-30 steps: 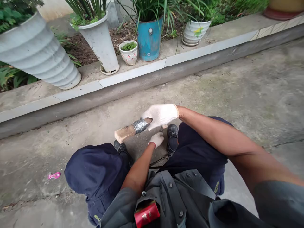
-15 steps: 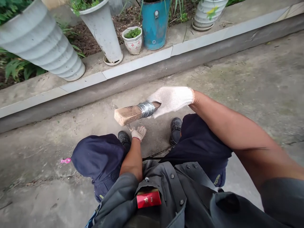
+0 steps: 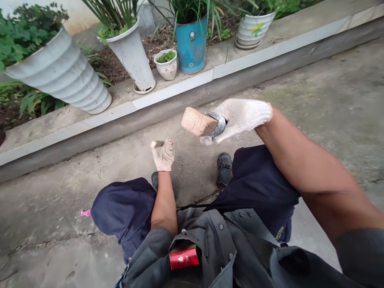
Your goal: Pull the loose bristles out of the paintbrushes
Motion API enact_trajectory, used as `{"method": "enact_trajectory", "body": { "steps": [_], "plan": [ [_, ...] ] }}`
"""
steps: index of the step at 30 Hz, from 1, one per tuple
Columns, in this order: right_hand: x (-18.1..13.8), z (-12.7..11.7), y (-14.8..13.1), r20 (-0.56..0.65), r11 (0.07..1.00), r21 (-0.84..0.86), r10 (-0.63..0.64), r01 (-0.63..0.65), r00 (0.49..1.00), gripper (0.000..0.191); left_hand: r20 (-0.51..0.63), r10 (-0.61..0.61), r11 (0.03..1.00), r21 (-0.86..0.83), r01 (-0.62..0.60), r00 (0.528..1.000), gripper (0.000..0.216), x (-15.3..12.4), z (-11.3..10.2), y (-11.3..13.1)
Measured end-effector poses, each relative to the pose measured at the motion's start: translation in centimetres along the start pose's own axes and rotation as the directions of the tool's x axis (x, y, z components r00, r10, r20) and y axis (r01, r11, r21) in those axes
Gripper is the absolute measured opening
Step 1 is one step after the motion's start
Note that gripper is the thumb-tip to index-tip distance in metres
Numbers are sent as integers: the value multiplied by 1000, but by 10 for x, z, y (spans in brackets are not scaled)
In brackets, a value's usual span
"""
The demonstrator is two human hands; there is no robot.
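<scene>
— Right hand [image 3: 240, 116] first: what is it doing?

— I'm gripping a wooden block [image 3: 198, 121] in it, with my gloved fingers closed tight round the far end. The block is hanging in the air out over my right shoe [image 3: 223, 170], and its cut end is facing left and up at me. A coil of wire [image 3: 219, 125] is wound round it, sitting right against my fingers.

— And the left hand [image 3: 163, 155]?

— That one is riding lower, lifted off the concrete [image 3: 300, 92] out in front of my left knee. It's apart from the block and not touching it. I'm pinching a small brownish piece [image 3: 157, 143] at the fingertips, glove closed on it. It's too small for me to tell what it is.

— What's sitting around you?

— I'm facing a kerb [image 3: 168, 91] with pots standing along it. From the left there's a ribbed white pot [image 3: 66, 76], a tall white pot [image 3: 132, 56], a little patterned pot [image 3: 166, 67], a blue pot [image 3: 191, 42] and a white pot with a yellow mark [image 3: 255, 29]. A pink scrap [image 3: 85, 213] is lying on the ground just beside my left knee. A red pack [image 3: 183, 258] is poking out of my shirt pocket.
</scene>
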State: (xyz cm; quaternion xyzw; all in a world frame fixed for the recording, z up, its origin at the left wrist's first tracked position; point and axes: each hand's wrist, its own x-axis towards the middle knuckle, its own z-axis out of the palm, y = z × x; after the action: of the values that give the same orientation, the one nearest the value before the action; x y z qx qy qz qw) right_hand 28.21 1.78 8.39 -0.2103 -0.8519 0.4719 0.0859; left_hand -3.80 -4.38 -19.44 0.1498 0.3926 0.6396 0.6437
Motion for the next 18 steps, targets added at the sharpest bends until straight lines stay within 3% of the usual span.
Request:
{"method": "enact_trajectory", "body": {
  "steps": [2,4,7,10,14,18],
  "plan": [
    [-6,-3,0,-18,999,24,25,-25,1000,47,48,-27,999,24,25,999,33,16,13,2],
    [-9,-5,0,-49,996,82,23,-19,999,49,0,-85,978,194,83,996,26,28,21,-7],
    [-8,-5,1,-76,990,142,18,-7,997,47,-170,-151,811,543,220,974,21,31,23,-35],
    [0,0,2,-114,998,53,35,-29,993,45,-235,-144,664,697,270,961,27,19,19,-69],
    [11,7,4,-125,985,-121,111,-127,986,42,-152,-186,456,862,222,971,29,3,25,-108],
    [13,10,2,-81,987,-119,98,-107,992,31,6,-339,336,935,115,941,48,-11,39,-140]
  ]
}}
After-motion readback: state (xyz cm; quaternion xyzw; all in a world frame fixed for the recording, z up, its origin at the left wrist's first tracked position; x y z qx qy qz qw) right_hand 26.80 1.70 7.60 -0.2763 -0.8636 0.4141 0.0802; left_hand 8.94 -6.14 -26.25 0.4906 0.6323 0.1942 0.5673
